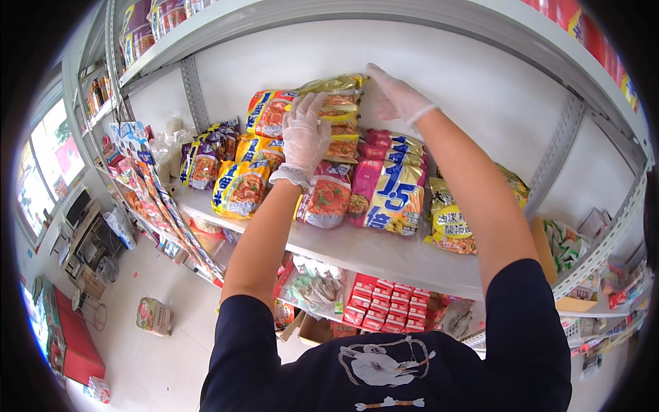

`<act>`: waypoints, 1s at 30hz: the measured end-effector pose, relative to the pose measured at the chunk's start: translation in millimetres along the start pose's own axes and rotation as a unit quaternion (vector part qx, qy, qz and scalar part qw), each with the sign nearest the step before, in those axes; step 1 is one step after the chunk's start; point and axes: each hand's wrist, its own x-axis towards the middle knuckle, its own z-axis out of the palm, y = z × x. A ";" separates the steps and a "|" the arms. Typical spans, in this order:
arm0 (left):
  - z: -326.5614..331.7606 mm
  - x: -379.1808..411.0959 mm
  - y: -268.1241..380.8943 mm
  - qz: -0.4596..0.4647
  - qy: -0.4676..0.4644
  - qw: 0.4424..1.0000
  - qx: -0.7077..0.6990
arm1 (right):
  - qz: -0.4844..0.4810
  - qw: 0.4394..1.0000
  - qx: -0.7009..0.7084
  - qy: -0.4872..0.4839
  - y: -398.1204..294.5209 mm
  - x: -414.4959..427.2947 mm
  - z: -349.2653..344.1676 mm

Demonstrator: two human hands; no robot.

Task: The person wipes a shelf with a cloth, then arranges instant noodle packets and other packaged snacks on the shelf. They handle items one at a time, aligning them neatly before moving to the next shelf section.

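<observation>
My left hand [307, 131], in a thin clear glove, rests its fingers against a row of instant noodle packets [342, 123] stacked on the upper layer. To the right of that row, my right hand [399, 98], gloved too, is raised with its fingers extended and nothing held in it. A red and yellow noodle packet [267, 113] lies left of my left hand. Below are yellow noodle packets [241, 189], a dark red noodle packet [327, 195] and magenta noodle packets [388, 193] standing in rows. Yellow-green noodle packets [453, 221] are partly behind my right forearm.
The packets stand on a metal shelf [381, 257] with a perforated upright [556, 144] at right. Overhead runs another shelf edge [412, 18]. Red boxes [386, 304] fill part of the shelf below. Hanging packs [170, 206] line the left end. A carton [545, 242] stands at right.
</observation>
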 end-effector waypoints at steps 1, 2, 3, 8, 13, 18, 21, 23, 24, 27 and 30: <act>0.7 -1.5 0.4 0.005 -0.002 1.000 0.000 | -0.002 1.000 -0.004 0.006 -6.0 9.7 7.9; 0.9 -1.2 1.1 -0.002 -0.008 1.000 -0.013 | 0.004 1.000 -0.011 0.013 -8.8 21.9 13.9; 0.5 -1.8 -0.2 -0.005 -0.014 1.000 -0.016 | 0.011 1.000 -0.019 0.015 -8.7 33.9 22.7; -3.7 -1.9 -3.1 0.007 -0.029 0.999 -0.016 | 0.060 0.997 -0.033 -0.020 -8.5 57.2 27.3; -6.2 -0.4 -1.0 -0.005 -0.035 0.999 0.003 | 0.015 0.980 0.198 -0.004 22.0 52.7 12.3; -16.5 -5.0 43.5 -0.165 -0.019 0.947 -0.277 | -0.166 0.905 0.392 0.013 58.0 -4.5 6.3; -18.3 -5.1 104.0 -0.333 -0.037 0.686 -0.646 | -0.229 0.859 0.455 0.050 75.9 -45.4 14.5; 0.7 -12.7 123.8 -0.337 -0.013 0.603 -0.723 | -0.235 0.862 0.447 0.038 89.5 -71.4 24.5; 5.1 -14.6 140.2 -0.379 0.013 0.596 -0.708 | -0.227 0.872 0.432 0.047 93.4 -87.4 26.2; 12.5 -25.1 164.4 -0.427 0.033 0.587 -0.688 | -0.185 0.905 0.370 0.096 107.1 -122.6 7.9; 11.5 -31.4 190.8 -0.426 -0.008 0.571 -0.702 | -0.141 0.898 0.321 0.266 98.2 -155.5 -23.5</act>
